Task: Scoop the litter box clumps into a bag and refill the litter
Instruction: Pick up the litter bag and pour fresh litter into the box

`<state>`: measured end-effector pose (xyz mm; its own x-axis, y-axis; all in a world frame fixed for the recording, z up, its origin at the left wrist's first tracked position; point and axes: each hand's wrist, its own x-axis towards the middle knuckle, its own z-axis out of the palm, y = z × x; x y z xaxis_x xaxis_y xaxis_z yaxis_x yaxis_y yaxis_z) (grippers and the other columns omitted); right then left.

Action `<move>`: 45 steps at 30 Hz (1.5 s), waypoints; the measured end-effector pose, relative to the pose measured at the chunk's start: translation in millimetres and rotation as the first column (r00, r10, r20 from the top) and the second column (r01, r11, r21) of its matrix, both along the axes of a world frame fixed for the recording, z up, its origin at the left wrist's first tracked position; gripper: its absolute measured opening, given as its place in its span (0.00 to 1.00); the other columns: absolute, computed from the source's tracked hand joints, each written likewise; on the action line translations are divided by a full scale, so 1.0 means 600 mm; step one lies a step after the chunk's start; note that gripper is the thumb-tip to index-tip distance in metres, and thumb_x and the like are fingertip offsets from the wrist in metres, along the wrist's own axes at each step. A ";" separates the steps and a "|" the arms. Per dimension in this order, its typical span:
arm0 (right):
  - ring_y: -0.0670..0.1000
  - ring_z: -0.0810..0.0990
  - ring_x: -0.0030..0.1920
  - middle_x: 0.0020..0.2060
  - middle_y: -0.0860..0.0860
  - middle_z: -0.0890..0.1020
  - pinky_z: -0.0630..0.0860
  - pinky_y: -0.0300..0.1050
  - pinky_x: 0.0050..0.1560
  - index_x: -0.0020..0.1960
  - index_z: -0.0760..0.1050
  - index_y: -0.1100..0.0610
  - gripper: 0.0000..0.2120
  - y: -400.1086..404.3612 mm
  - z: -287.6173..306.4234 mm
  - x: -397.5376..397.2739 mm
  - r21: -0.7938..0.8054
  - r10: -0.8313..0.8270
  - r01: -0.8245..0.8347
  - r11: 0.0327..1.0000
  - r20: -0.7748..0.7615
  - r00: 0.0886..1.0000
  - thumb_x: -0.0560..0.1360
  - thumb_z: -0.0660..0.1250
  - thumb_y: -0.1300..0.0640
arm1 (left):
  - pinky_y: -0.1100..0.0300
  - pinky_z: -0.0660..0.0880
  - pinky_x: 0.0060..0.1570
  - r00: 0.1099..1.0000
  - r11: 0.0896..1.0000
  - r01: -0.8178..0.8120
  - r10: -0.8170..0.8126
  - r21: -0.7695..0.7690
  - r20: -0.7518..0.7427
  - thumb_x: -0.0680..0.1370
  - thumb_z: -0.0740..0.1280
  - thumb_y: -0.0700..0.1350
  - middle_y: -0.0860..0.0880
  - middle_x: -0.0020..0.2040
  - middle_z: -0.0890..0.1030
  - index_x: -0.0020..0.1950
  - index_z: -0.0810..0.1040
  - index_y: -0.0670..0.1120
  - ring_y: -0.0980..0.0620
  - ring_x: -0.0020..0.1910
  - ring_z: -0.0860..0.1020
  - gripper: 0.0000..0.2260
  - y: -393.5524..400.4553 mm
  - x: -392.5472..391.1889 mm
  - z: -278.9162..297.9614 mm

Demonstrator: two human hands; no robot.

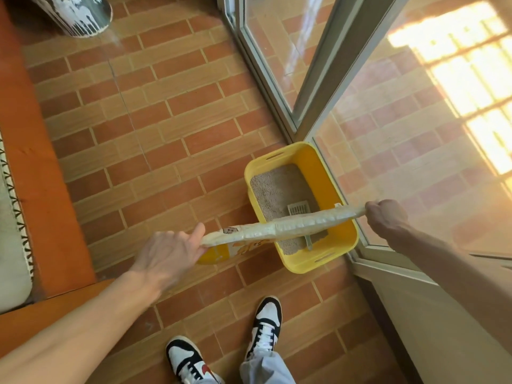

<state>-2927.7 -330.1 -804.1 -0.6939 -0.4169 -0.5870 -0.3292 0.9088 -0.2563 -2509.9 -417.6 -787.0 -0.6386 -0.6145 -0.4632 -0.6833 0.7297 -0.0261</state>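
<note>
Litter bag (279, 227) is stretched sideways between both hands, left hand (166, 256) pinching one top corner, right hand (386, 217) fisted on the other. Its long edge crosses the near end of the yellow litter box (318, 261), scoop (300, 214) lying inside, so tipping forward looks like the pour.

— Where does the litter box (302, 209) sit?

— On the floor (155, 139), in the corner against the glass door (401, 151), ahead of the shoes (266, 328).

— What's in it?

— Litter (277, 189), with a scoop (300, 214) lying on it at the near end.

— And the bag (279, 227)?

— Stretched across the near part of the box, above the scoop. The left hand (163, 259) grips its left end, over the floor left of the box; the right hand (386, 214) grips its right end, beside the glass.
</note>
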 end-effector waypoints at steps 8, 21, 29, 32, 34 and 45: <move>0.59 0.77 0.42 0.45 0.63 0.80 0.72 0.48 0.42 0.50 0.77 0.68 0.18 0.035 -0.007 0.053 0.082 0.043 -0.048 0.995 0.057 0.997 0.83 0.56 0.55 | 0.65 0.57 0.21 1.000 0.999 -0.019 0.019 0.042 0.008 0.84 0.58 0.56 0.55 0.29 0.68 0.60 0.71 0.47 0.57 0.22 0.66 0.14 0.020 0.039 0.019; 0.55 0.75 0.38 0.37 0.56 0.76 0.73 0.51 0.43 0.45 0.74 0.64 0.20 -0.022 -0.039 0.141 -0.131 -0.069 0.069 0.989 0.008 0.998 0.85 0.54 0.50 | 0.72 0.52 0.19 0.978 0.987 -0.147 0.155 0.066 -0.141 0.73 0.77 0.47 0.60 0.23 0.53 0.44 0.71 0.45 0.56 0.16 0.51 0.15 0.005 0.124 0.036; 0.59 0.79 0.44 0.46 0.61 0.81 0.76 0.53 0.45 0.52 0.79 0.66 0.22 -0.075 -0.019 0.107 -0.204 -0.079 0.066 0.977 -0.054 0.995 0.83 0.55 0.48 | 0.71 0.50 0.18 0.970 0.984 -0.173 0.176 0.037 -0.169 0.77 0.72 0.49 0.59 0.22 0.56 0.45 0.70 0.44 0.59 0.15 0.52 0.13 -0.021 0.096 0.041; 0.60 0.80 0.47 0.49 0.61 0.82 0.78 0.56 0.48 0.55 0.79 0.64 0.20 -0.100 -0.009 0.091 -0.229 -0.160 0.157 0.961 0.002 0.987 0.82 0.57 0.48 | 0.73 0.43 0.21 0.965 0.988 -0.149 0.155 0.045 -0.212 0.74 0.74 0.48 0.61 0.24 0.52 0.42 0.71 0.43 0.62 0.17 0.47 0.14 -0.037 0.075 0.049; 0.60 0.81 0.46 0.48 0.61 0.82 0.79 0.56 0.48 0.53 0.79 0.64 0.19 -0.108 -0.009 0.076 -0.258 -0.181 0.177 0.950 0.005 0.983 0.82 0.58 0.49 | 0.73 0.43 0.21 0.966 0.989 -0.138 0.146 0.053 -0.212 0.75 0.74 0.48 0.60 0.24 0.51 0.42 0.71 0.43 0.61 0.17 0.47 0.14 -0.039 0.061 0.049; 0.51 0.70 0.31 0.39 0.58 0.76 0.64 0.44 0.28 0.54 0.79 0.67 0.17 -0.051 -0.015 0.038 -0.176 -0.309 0.313 0.933 0.048 0.950 0.81 0.59 0.55 | 0.72 0.44 0.19 0.965 0.992 -0.095 0.112 0.084 -0.237 0.74 0.76 0.48 0.60 0.24 0.54 0.44 0.72 0.42 0.61 0.17 0.48 0.15 -0.020 0.032 0.017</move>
